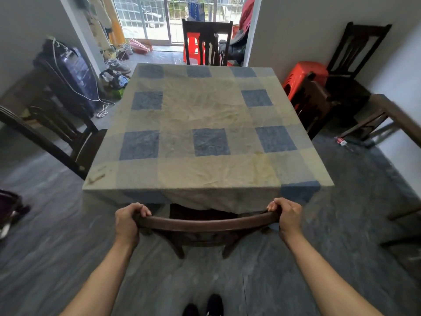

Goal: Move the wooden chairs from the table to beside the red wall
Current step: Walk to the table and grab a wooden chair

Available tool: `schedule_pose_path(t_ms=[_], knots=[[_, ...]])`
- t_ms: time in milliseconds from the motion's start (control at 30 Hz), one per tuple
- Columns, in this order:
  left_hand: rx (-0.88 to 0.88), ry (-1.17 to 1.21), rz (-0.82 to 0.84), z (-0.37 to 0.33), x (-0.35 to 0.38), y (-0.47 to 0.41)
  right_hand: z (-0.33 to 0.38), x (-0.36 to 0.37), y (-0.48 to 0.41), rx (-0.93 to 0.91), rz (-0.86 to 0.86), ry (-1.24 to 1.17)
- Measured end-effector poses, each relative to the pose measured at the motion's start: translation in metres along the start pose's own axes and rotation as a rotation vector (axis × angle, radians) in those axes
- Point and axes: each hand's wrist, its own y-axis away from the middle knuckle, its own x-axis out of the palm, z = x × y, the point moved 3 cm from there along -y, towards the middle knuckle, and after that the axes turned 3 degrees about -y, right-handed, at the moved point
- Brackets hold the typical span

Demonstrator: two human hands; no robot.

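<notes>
Both hands' fingers point(143, 212) curled over chair point(205, 223) top rail, table-side

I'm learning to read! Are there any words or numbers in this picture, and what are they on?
"Com": white letters on the blue box at the far back; the rest is too blurred to read.
Red and white packet lying at the right: print too small to read.
Nothing else has writing.

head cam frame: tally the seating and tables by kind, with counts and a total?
Wooden chairs: 6 (held chair, left chair, far chair, chair right of table, chair by wall, chair at right edge)
Red plastic stools: 2 (far stool, right stool)
Tables: 1 (table)
Total: 9
Cut-off shapes at the frame edges are not counted.
</notes>
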Motion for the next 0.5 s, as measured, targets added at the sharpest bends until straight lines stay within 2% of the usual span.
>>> schedule_pose_path(t_ms=[500], knots=[[0.061, -0.021, 0.002, 0.009, -0.074, 0.161, -0.017, -0.090, 0.165, -0.022, -0.034, 0.061]])
